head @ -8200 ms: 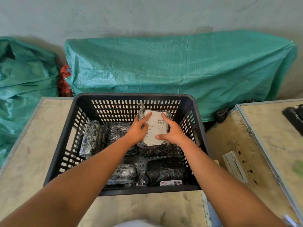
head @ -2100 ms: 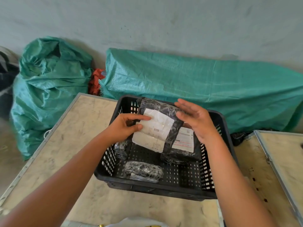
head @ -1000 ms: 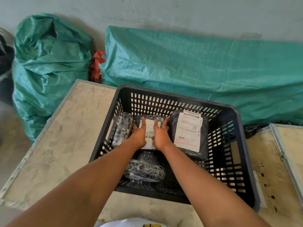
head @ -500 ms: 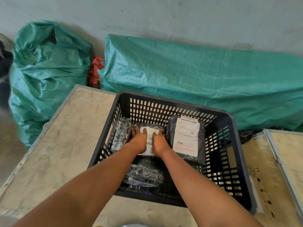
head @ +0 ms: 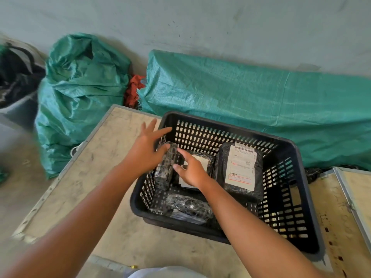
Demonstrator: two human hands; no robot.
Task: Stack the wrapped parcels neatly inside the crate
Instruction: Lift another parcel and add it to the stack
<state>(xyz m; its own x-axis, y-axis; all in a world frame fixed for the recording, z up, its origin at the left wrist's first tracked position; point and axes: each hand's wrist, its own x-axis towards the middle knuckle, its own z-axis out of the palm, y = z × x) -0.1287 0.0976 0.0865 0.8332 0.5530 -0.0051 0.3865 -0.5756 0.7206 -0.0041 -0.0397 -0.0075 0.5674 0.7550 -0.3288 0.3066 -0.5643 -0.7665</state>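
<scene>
The black slotted crate [head: 289,145] stands on a wooden surface. Inside, a slim black-wrapped parcel [head: 165,173] stands on edge against the left wall. Beside it a parcel with a white label [head: 202,160] lies flat, and a large labelled parcel [head: 241,167] lies at the right. Another wrapped parcel [head: 188,205] lies at the front. My left hand [head: 143,152] hovers over the crate's left rim, fingers spread, thumb near the slim parcel's top. My right hand [head: 193,170] is above the middle parcel, its fingertips against the slim parcel's side, with no clear grip.
The crate sits on a wooden board [head: 96,167] with a metal edge. A second board [head: 353,197] adjoins at the right. Green woven sacks [head: 80,87] and a long green-covered bundle [head: 251,91] lie against the wall behind.
Both hands have left the middle parcel they were pressing down. My left hand rose and moved left over the rim; my right hand shifted toward the slim upright parcel.
</scene>
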